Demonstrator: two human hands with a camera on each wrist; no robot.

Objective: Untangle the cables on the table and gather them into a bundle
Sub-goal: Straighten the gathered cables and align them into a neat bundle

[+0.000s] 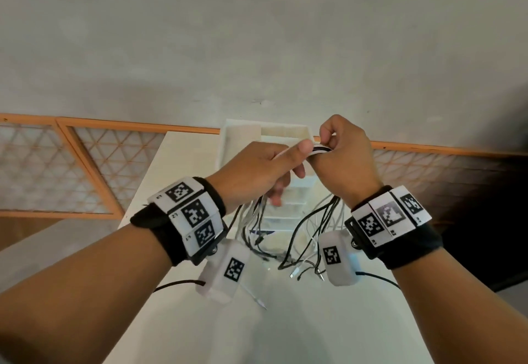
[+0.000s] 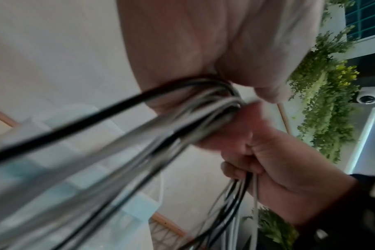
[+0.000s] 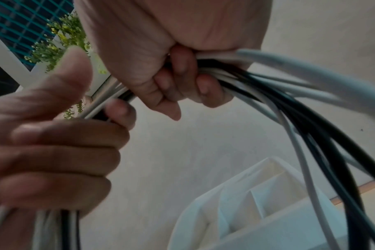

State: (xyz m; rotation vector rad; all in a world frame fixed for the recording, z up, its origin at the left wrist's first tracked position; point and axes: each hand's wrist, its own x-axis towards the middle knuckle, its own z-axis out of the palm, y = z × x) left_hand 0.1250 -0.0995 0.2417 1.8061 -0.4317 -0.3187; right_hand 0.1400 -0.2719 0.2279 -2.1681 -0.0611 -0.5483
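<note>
Both hands hold the cables (image 1: pixel 321 149) up above the table (image 1: pixel 285 329) — the left hand (image 1: pixel 257 172) and the right hand (image 1: pixel 347 160) each curl their fingers (image 3: pixel 182 67) round the gathered run. The strands look light, limp and slick — best gripped at the middle, ends dangling.

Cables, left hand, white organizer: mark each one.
cables (image 1: pixel 323 149): head view, arched stretch between the hands.
left hand (image 1: pixel 251 175): head view, back of the hand.
white organizer (image 1: pixel 285 129): head view, far rim.
</note>
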